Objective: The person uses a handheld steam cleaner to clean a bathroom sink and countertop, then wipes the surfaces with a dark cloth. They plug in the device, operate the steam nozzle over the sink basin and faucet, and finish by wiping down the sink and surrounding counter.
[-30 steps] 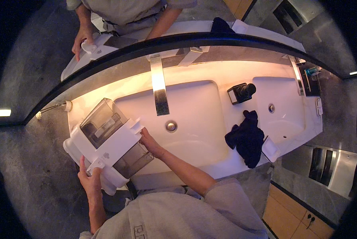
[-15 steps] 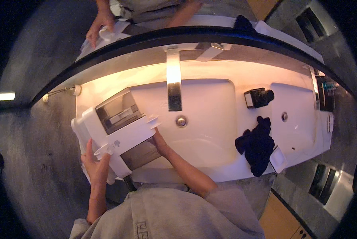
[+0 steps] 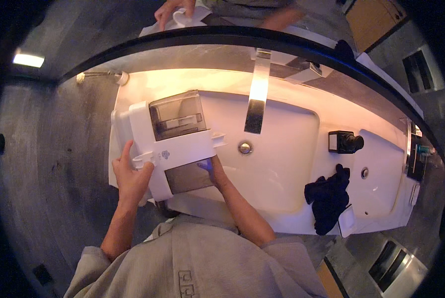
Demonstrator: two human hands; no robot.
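Observation:
A white plastic box with two smoky see-through covers, like a tissue dispenser [image 3: 185, 149], is held tilted over the left end of the counter. Its far cover [image 3: 177, 116] shows a pale piece inside. My left hand [image 3: 132, 174] grips its left side, thumb and forefinger on either side of a small white curved tab [image 3: 145, 160]. On the opposite side, my right hand [image 3: 217, 171] holds the box, its fingers reaching in behind the near smoky cover [image 3: 190, 178]. What those fingertips touch is partly hidden.
Right of the box lies a white basin [image 3: 277, 169] with a tall faucet [image 3: 256, 104] and round drain. A dark square bottle [image 3: 344, 142] and a crumpled dark cloth [image 3: 327, 198] lie before a second basin [image 3: 378, 171]. A black-framed mirror [image 3: 262, 37] edges the back.
The view has shifted, so the counter sits further right. The box has turned slightly and its printed front looks more level. Both hands keep their hold on it.

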